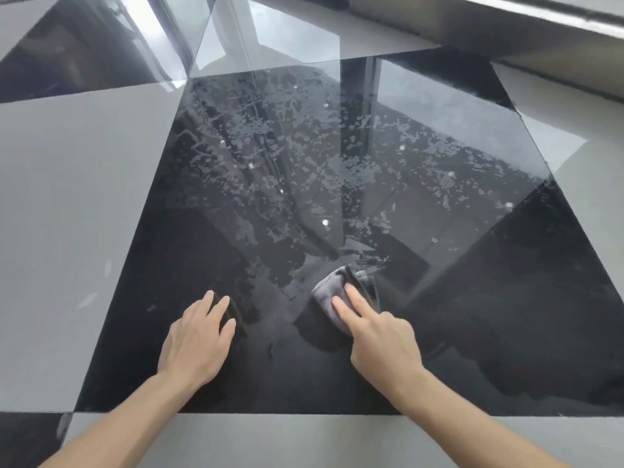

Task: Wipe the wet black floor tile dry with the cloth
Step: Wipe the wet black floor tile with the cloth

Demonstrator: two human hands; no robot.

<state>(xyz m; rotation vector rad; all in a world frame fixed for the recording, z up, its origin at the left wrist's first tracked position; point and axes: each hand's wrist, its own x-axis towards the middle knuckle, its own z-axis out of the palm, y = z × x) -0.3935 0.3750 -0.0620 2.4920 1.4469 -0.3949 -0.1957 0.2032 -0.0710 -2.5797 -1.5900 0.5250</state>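
A large glossy black floor tile (189, 271) fills the middle of the head view. Water droplets and streaks cover its far and middle parts; the near strip looks smooth. A small grey cloth (329, 292) lies on the tile near its middle front. My right hand (378, 332) presses on the cloth with straight fingers, covering its near part. My left hand (197, 339) rests flat on the tile to the left of the cloth, fingers straight, holding nothing.
Grey floor tiles (74, 204) border the black one on the left, right and near side. Another black tile (67, 45) lies at the far left. A pale ledge or step (540, 35) runs along the far right.
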